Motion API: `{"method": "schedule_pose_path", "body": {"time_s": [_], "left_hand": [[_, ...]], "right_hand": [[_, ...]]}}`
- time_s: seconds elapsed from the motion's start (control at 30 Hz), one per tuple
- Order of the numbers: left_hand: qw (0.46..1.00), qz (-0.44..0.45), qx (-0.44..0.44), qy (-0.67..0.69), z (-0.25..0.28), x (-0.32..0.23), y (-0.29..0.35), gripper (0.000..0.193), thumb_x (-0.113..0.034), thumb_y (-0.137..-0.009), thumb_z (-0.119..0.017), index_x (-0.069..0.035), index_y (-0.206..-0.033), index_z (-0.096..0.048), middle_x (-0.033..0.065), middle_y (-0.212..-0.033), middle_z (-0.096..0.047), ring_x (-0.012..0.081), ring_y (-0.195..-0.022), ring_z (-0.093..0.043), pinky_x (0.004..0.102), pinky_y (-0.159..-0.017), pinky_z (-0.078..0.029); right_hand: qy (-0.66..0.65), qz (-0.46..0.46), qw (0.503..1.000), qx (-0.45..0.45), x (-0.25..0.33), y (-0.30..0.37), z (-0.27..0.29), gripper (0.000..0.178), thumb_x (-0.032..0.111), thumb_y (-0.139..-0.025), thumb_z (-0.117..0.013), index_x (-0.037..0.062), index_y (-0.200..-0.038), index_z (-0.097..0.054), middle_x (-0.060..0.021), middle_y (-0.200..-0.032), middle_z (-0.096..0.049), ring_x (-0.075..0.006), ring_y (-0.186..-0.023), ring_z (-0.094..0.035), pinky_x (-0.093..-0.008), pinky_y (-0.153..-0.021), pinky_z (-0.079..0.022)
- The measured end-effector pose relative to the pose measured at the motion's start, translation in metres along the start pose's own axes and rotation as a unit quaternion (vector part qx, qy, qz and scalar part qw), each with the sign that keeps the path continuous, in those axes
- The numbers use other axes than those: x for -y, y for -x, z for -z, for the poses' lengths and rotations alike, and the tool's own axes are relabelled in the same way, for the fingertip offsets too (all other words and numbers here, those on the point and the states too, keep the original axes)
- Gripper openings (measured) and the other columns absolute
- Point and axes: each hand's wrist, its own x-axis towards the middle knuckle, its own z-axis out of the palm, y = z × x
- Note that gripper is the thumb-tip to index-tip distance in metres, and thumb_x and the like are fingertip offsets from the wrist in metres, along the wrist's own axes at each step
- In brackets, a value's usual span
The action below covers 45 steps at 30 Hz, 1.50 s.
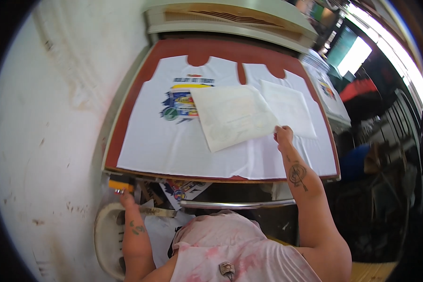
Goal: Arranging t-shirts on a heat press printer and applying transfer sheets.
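My right hand (283, 135) pinches the lower right corner of an off-white paper sheet (237, 117). The sheet slants over two white shirt pieces (148, 141) laid flat on a red-brown padded table (169, 47). Its left edge partly covers a colourful print (179, 102) on the left piece. A second white sheet (291, 108) lies on the right piece, partly under the first. Below the table's front left corner, my left hand (127, 199) is at an orange-yellow part (120, 185); its fingers are too small and blurred to make out.
A long beige machine housing (230, 21) spans the table's far side. Stacked printed white pieces (326, 84) lie to the right. A metal bar (237, 205) runs below the front edge, with printed sheets (185, 190) underneath. A dirty white chair (109, 235) stands by the left wall (47, 141).
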Motion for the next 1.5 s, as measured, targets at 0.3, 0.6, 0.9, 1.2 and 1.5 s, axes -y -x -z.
{"method": "schedule_pose_path", "body": {"time_s": [0.3,0.6,0.9,1.2,1.5], "left_hand": [[0.981,-0.192,-0.012,-0.017,-0.058,-0.058,0.168,0.042,-0.03,-0.09,-0.053,0.002,-0.117,-0.049,0.0148,-0.111,-0.055,0.0255,-0.103,-0.051,0.0355,-0.09,-0.039],[0.947,-0.258,0.191,0.005,-0.176,-0.07,0.344,0.021,-0.017,-0.088,-0.056,0.0,-0.099,-0.056,0.0055,-0.093,-0.058,0.0147,-0.09,-0.053,0.0272,-0.084,-0.041],[0.917,-0.182,0.355,-0.007,-0.2,-0.046,0.431,0.015,-0.014,-0.087,-0.059,-0.002,-0.096,-0.058,0.002,-0.086,-0.059,0.0098,-0.079,-0.054,0.0236,-0.072,-0.044],[0.765,-0.394,0.479,-0.17,-0.257,-0.058,0.485,0.02,-0.013,-0.083,-0.061,-0.001,-0.098,-0.058,0.0072,-0.092,-0.06,0.0179,-0.086,-0.057,0.0284,-0.082,-0.044],[0.416,-0.78,0.422,-0.202,-0.325,-0.057,0.547,0.035,-0.014,-0.074,-0.063,-0.008,-0.108,-0.056,0.0131,-0.111,-0.052,0.0306,-0.106,-0.048,0.0383,-0.09,-0.04]], "right_hand": [[-0.007,-0.007,0.996,-0.093,-0.005,-0.079,0.133,0.013,0.006,-0.078,-0.06,-0.0002,-0.086,-0.051,-0.0066,-0.07,-0.054,-0.0134,-0.055,-0.052,-0.025,-0.047,-0.046],[-0.034,-0.037,0.99,-0.129,-0.037,-0.179,0.23,0.018,0.007,-0.077,-0.061,-0.002,-0.09,-0.054,-0.011,-0.072,-0.058,-0.0198,-0.057,-0.057,-0.0317,-0.051,-0.046],[0.295,-0.042,0.949,-0.104,-0.011,-0.176,0.242,0.037,0.017,-0.073,-0.064,-0.0063,-0.102,-0.059,-0.0233,-0.099,-0.063,-0.037,-0.094,-0.062,-0.0382,-0.079,-0.05],[0.183,-0.086,0.979,-0.023,-0.026,-0.184,0.24,0.026,0.005,-0.075,-0.058,-0.0059,-0.099,-0.059,-0.0182,-0.088,-0.064,-0.0306,-0.084,-0.064,-0.0364,-0.072,-0.052],[-0.252,-0.12,0.957,0.073,-0.039,-0.051,0.242,0.025,-0.003,-0.077,-0.053,-0.0072,-0.102,-0.05,-0.0167,-0.1,-0.057,-0.0255,-0.089,-0.06,-0.0344,-0.078,-0.051]]}}
